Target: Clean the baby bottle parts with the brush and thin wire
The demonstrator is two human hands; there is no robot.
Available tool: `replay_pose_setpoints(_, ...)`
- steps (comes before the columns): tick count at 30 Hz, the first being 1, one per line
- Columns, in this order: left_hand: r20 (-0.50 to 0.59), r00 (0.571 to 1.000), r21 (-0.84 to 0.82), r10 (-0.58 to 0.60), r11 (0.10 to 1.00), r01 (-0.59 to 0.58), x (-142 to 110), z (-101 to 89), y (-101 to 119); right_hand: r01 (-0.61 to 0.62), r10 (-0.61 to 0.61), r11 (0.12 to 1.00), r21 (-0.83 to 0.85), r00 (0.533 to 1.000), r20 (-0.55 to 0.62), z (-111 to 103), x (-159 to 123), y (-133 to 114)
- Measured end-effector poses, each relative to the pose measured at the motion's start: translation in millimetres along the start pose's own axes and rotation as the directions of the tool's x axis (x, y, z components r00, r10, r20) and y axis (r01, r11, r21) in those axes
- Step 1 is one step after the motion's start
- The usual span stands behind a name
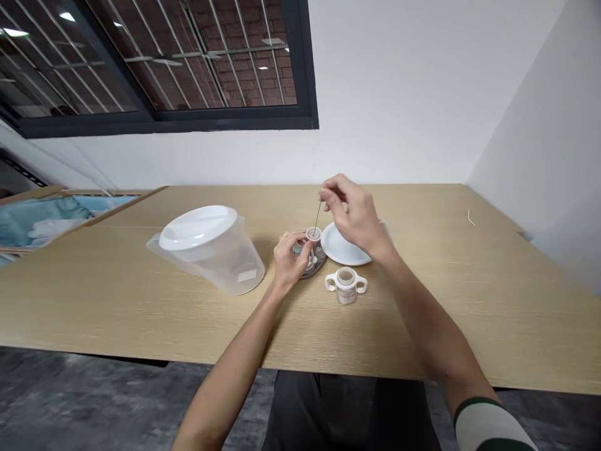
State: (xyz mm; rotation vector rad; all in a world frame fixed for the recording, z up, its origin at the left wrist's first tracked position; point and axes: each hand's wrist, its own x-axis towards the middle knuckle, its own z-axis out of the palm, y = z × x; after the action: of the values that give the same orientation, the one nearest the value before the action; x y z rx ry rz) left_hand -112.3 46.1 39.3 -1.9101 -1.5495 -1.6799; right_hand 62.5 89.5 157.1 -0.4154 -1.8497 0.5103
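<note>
My left hand (291, 258) pinches a small round white cap (313, 234) by its rim, above a dark round tray (320, 262) that bears small parts. In my right hand (348, 208) is the upper end of a thin dark rod (318, 215), gripped between the fingertips. The rod slants down, and its lower end meets the middle of the cap; whether it passes through I cannot tell. A white two-handled baby bottle (347, 289) stands upright and uncapped just in front of the tray. Behind it, partly covered by my right hand, lies a white plate (339, 247).
A translucent pitcher (225, 260) with a white lid stands left of my hands. Far right on the wooden table (469, 294) lies a thin pale strip (470, 217). Beyond the table's left end is a wood-railed cot (61, 216) with blue cloth. A wall and barred window rise behind.
</note>
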Motion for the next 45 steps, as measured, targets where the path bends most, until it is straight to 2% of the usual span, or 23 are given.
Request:
replay_pose_setpoints(5,-0.009,0.997,-0.007,-0.078,0.997,0.078,0,2.5,-2,0.017,-0.002,0.994,-0.111,0.991,0.132,29,-7,20)
replay_pose_setpoints(10,-0.097,0.982,-0.056,-0.160,0.986,0.155,3,-0.9,-5,-0.013,0.062,0.983,-0.182,0.962,0.266,43,-16,34)
replay_pose_setpoints(13,-0.086,0.986,-0.011,-0.142,0.990,0.142,4,-3.1,-8,0.028,0.011,0.982,-0.188,0.979,0.204,41,-14,34)
replay_pose_setpoints(16,-0.011,0.995,0.006,-0.095,0.995,0.095,4,-2.7,-8,0.051,-0.039,0.985,-0.165,0.997,0.074,31,-8,32)
replay_pose_setpoints(19,0.002,0.998,-0.031,-0.069,0.997,0.069,3,-1.5,-7,0.031,-0.035,0.996,-0.084,0.998,-0.043,18,-1,26)
replay_pose_setpoints(24,-0.004,1.000,-0.005,-0.006,1.000,0.006,2,-0.5,-12,0.040,-0.029,0.998,0.050,0.979,-0.201,-6,4,9)
replay_pose_setpoints(28,0.000,1.000,0.009,0.009,1.000,-0.009,1,1.4,-18,0.096,-0.077,0.994,0.048,0.947,-0.311,-24,6,0)
replay_pose_setpoints(32,-0.023,1.000,0.009,-0.002,1.000,0.003,1,2.0,-15,0.101,-0.085,0.994,0.039,0.950,-0.301,-25,5,-1)
replay_pose_setpoints(40,-0.037,0.999,-0.014,-0.005,1.000,0.005,1,1.1,-11,0.039,-0.027,0.998,0.054,0.979,-0.200,-10,2,0)
replay_pose_setpoints(45,-0.050,0.998,-0.018,-0.049,0.999,0.048,0,0.6,-8,0.036,-0.036,0.999,0.005,0.993,-0.110,7,-3,11)
